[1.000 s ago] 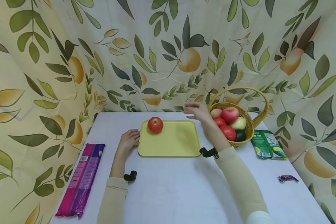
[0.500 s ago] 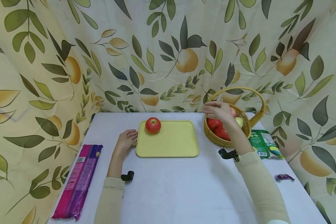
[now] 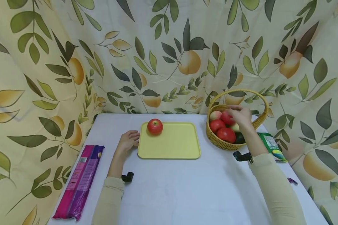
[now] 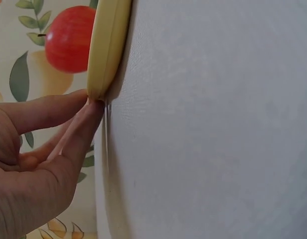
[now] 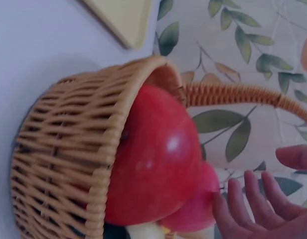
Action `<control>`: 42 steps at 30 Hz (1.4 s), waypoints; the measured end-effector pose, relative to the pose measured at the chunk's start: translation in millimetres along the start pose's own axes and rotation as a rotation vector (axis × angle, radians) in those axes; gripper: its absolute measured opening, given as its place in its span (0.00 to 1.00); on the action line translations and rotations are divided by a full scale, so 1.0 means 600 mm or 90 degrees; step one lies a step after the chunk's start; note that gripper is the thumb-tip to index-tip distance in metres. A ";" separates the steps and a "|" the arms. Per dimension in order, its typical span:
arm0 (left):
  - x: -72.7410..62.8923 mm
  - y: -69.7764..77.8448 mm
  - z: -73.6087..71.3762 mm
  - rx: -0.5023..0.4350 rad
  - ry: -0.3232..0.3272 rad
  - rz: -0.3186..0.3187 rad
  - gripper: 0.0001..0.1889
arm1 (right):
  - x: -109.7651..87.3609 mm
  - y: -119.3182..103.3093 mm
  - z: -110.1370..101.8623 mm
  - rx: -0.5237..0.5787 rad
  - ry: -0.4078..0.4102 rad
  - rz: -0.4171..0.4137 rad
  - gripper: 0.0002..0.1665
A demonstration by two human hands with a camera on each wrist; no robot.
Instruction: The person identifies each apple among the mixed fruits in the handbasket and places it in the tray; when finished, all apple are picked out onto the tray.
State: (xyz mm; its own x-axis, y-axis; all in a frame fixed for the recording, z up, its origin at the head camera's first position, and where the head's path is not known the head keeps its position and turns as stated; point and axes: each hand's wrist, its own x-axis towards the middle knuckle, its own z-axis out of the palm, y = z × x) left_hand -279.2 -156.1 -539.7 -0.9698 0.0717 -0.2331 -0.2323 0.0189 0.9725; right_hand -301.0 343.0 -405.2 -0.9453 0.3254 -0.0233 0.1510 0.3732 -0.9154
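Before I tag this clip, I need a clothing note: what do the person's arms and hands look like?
The left sleeve and right sleeve are plain beige, ending short of the wrists. A small black camera sits at each wrist. The left hand and right hand wear no gloves; no cables show.

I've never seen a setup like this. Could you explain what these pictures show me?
No machine here, just a person's bare left hand and right hand. The wide view looks down from the person's head; the close ones come from each wrist. On the table lie a tray with an apple, a basket of fruit, a pink-purple packet, a green packet and a small wrapper. The left hand touches the tray's edge; whether it grips, I can't tell. The right hand is over the basket, close to the fruit, apparently holding nothing.
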 end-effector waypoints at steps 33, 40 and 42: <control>0.003 0.000 -0.001 0.048 0.012 0.003 0.39 | 0.066 0.082 -0.039 -0.010 -0.009 0.139 0.60; 0.005 -0.002 0.001 0.058 0.014 0.001 0.40 | 0.052 0.071 -0.039 0.056 0.031 0.150 0.55; 0.005 0.000 0.002 0.058 0.013 0.004 0.40 | 0.044 0.061 -0.037 0.091 0.038 0.151 0.55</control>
State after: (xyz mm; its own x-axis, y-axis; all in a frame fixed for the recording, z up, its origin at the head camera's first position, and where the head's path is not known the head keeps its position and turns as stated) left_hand -282.1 -154.5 -540.5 -0.9726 0.0523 -0.2265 -0.2199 0.1095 0.9694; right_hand -314.1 384.6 -430.4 -0.8688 0.4415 -0.2240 0.3198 0.1551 -0.9347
